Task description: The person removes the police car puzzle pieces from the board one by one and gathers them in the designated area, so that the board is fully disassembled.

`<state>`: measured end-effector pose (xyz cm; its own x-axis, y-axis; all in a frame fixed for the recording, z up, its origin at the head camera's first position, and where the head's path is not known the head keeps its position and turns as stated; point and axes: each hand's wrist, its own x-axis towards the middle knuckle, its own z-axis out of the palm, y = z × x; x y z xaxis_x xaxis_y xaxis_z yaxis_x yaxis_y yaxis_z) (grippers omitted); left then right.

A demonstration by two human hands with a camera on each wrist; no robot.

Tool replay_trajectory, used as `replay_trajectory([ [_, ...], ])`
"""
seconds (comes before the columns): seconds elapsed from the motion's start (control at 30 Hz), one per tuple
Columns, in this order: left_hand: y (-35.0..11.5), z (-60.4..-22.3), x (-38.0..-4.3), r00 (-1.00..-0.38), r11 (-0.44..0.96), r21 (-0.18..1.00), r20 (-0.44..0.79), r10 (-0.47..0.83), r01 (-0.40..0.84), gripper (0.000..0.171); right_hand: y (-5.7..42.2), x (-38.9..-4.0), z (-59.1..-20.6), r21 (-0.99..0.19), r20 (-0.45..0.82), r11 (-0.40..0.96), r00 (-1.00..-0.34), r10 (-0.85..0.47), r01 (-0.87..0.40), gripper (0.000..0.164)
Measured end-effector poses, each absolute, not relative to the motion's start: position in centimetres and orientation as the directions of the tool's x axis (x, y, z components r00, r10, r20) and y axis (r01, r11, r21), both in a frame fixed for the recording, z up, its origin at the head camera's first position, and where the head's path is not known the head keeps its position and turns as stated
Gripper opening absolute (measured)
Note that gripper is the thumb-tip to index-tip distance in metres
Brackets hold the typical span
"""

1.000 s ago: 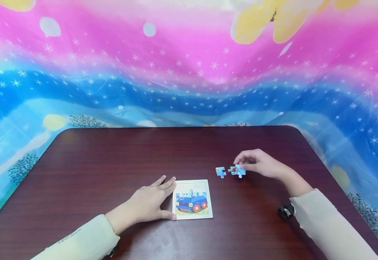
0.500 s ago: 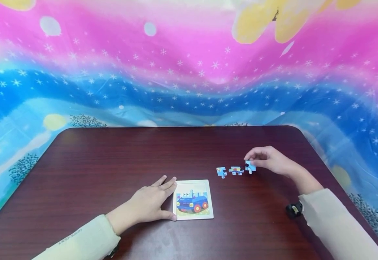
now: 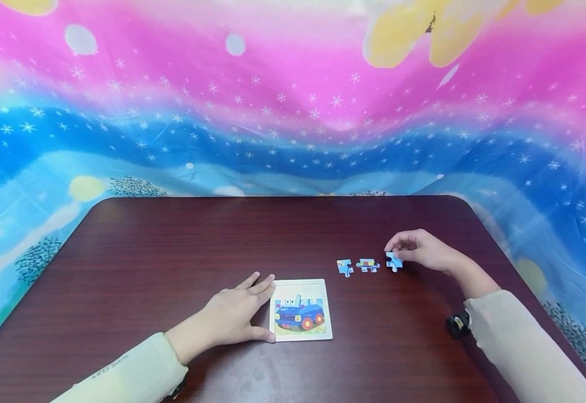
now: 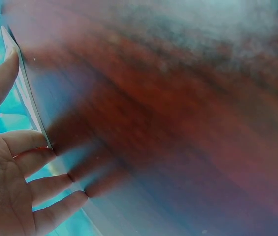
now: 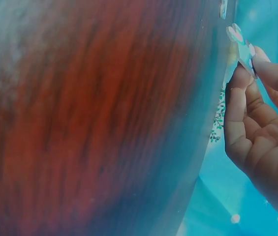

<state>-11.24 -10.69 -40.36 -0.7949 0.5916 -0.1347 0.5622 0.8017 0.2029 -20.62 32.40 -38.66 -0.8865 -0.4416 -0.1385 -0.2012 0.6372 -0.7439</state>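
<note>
In the head view a square puzzle board [image 3: 328, 313] with a pale rim and a blue truck picture lies flat on the table. My left hand [image 3: 232, 313] rests at its left side with straight, spread fingers; thumb and fingertips touch the board's left edge. Right of the board, my right hand [image 3: 423, 252] pinches a light-blue puzzle piece [image 3: 394, 263] between thumb and finger. The right wrist view shows this piece [image 5: 243, 48] edge-on, its lower part between the fingertips. To its left lie a piece with yellow and red on it [image 3: 367, 265] and another blue piece [image 3: 345, 267].
The brown wooden table [image 3: 212, 235] has rounded far corners. Behind it and along its sides hangs a pink and blue patterned cloth [image 3: 293, 129]. A dark wrist device [image 3: 457, 324] shows under the right sleeve.
My right hand has moved right with its puzzle piece, away from the other two, then lowered slightly. The middle piece came fully into view. My left hand and the board have stayed in place.
</note>
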Motion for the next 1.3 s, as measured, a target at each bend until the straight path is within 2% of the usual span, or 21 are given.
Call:
replay_trajectory([
  [0.57,-10.6,-40.3,-11.3,-0.795,0.803,0.2,-0.139,0.59,0.561,0.099,32.4,-20.9,-39.1,-0.721,-0.19,0.667,-0.873,-0.45,-0.187,0.019],
  [0.83,-10.7,-40.3,-11.4,-0.794,0.803,0.188,-0.14,0.592,0.566,0.1,33.1,-21.2,-39.3,-0.716,-0.153,0.666,-0.884,-0.441,-0.208,0.019],
  [0.97,-10.7,-40.3,-11.4,-0.792,0.801,0.188,-0.138,0.595,0.569,0.1,33.4,-21.0,-39.1,-0.732,-0.159,0.658,-0.894,-0.419,-0.178,0.022],
  [1.1,-10.7,-40.2,-11.3,-0.791,0.8,0.19,-0.139,0.596,0.569,0.1,32.7,-20.7,-38.6,-0.756,-0.168,0.637,-0.894,-0.415,-0.153,0.027],
  [1.3,-10.7,-40.2,-11.3,-0.794,0.802,0.198,-0.141,0.592,0.563,0.099,30.4,-20.2,-37.6,-0.78,-0.143,0.594,-0.868,-0.475,-0.197,0.029],
])
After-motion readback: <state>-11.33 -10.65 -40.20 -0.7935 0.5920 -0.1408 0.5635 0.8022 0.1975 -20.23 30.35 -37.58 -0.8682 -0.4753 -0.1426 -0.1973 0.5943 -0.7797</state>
